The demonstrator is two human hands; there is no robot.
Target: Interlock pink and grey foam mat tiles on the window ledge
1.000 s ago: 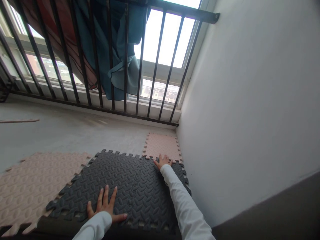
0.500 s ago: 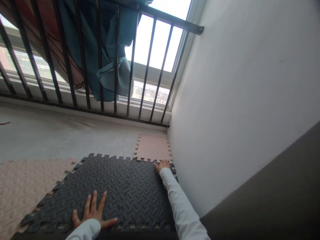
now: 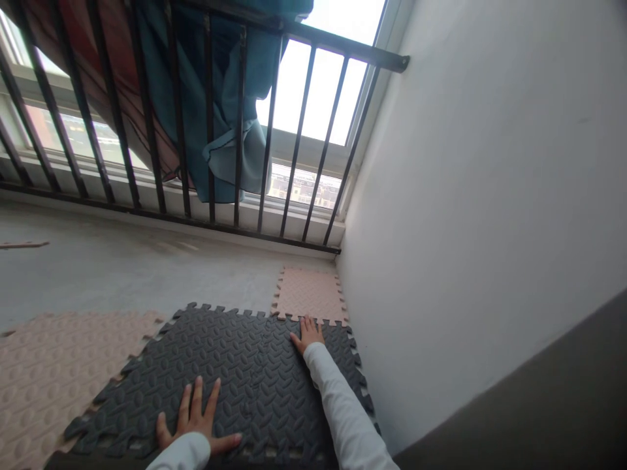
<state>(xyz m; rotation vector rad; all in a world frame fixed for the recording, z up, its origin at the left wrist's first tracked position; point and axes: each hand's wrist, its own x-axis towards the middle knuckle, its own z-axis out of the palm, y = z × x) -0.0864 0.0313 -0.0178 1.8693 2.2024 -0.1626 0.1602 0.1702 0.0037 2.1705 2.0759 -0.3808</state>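
A dark grey foam puzzle mat (image 3: 245, 372) lies on the concrete floor in front of me. My left hand (image 3: 193, 421) rests flat on its near edge, fingers spread. My right hand (image 3: 307, 333) lies flat on the mat's far edge, fingers stretched out, right at the toothed seam with a small pink foam tile (image 3: 309, 295) in the corner. Both arms wear white sleeves. A larger pink foam mat (image 3: 53, 365) lies to the left, its edge under or against the grey one.
A white wall (image 3: 465, 228) runs close along the right. A black metal railing (image 3: 206, 130) stands ahead before a window, with blue cloth (image 3: 225, 111) and reddish cloth hanging on it. Bare concrete floor (image 3: 122, 267) lies between mats and railing.
My right hand has slid a little left along the seam between the grey mat and the pink tile. The left hand stays flat on the near edge. The view has shifted slightly.
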